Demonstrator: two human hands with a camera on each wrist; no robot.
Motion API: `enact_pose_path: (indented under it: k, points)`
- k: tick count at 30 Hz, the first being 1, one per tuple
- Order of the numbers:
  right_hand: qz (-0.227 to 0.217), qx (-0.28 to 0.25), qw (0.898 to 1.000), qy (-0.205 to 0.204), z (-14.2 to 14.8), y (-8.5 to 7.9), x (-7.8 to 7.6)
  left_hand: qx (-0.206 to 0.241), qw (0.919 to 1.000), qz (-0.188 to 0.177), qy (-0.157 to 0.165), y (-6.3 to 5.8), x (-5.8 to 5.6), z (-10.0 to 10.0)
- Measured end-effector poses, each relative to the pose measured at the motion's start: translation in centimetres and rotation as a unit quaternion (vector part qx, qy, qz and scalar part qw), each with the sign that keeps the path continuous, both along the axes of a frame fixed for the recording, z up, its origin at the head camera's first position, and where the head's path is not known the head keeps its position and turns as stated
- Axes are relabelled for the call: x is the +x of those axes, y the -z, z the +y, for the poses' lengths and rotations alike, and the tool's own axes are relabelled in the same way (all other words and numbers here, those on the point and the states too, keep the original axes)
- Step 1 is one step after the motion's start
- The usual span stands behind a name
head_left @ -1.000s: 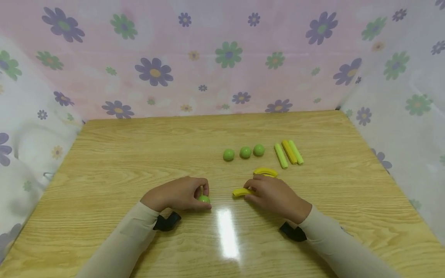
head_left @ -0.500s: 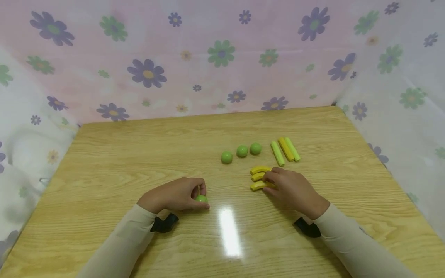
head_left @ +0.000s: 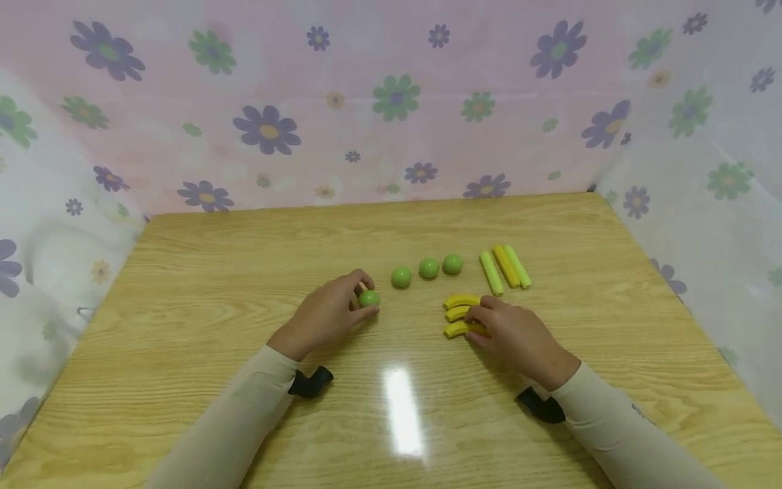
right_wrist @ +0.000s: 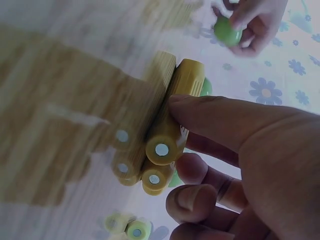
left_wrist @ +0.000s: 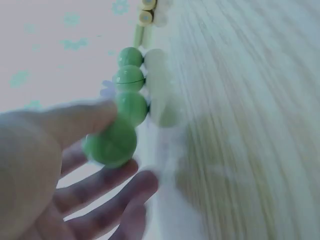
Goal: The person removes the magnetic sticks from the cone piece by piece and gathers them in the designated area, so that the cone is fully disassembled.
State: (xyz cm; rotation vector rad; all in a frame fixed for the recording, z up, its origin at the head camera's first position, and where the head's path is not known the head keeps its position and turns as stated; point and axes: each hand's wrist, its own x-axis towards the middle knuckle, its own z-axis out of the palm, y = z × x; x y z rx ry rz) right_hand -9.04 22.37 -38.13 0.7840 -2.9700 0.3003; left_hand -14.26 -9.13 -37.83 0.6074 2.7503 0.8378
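In the head view my left hand (head_left: 326, 311) pinches a glossy green ball (head_left: 370, 299) between thumb and fingers, just left of a row of three similar green balls (head_left: 401, 277). In the left wrist view the held ball (left_wrist: 112, 142) overlaps the nearest one of that row. My right hand (head_left: 522, 339) pinches the nearest of three curved yellow banana-shaped pieces (head_left: 455, 330), which lie side by side on the table. Its thumb lies along this piece (right_wrist: 190, 77) in the right wrist view, where round white spots show on the ends. The hand hides the pieces' right ends in the head view.
Behind the right hand lie three straight sticks, two light yellow-green (head_left: 491, 273) and one deeper yellow (head_left: 507, 266). The wooden table (head_left: 244, 258) meets a flowered cloth (head_left: 342, 136) at the back and sides. Each wrist carries a black mount (head_left: 311, 383).
My left hand has carried its green ball forward and slightly right, towards the row. The right hand has brought its yellow piece rightward beside the other two, then stayed there.
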Motion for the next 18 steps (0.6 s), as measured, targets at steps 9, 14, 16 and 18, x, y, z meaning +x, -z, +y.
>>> enact_pose_path:
  k: [9,14,16,18]
  points:
    - [0.008,0.0,1.0,-0.006,-0.4,0.2,0.0,-0.044,0.9938,0.093,-0.041,0.5,-1.4,1.4]
    - [0.001,0.005,1.0,-0.005,-0.5,-0.1,0.0,-0.053,0.9935,0.091,-0.043,0.4,-1.4,1.3]
    - [0.002,0.002,1.0,-0.006,-0.5,-0.4,-0.1,-0.054,0.9933,0.093,-0.043,0.4,-1.4,1.2]
    - [0.005,-0.008,1.0,-0.004,-0.5,-0.8,-0.2,-0.06,0.9922,0.099,-0.044,0.1,-1.3,1.1]
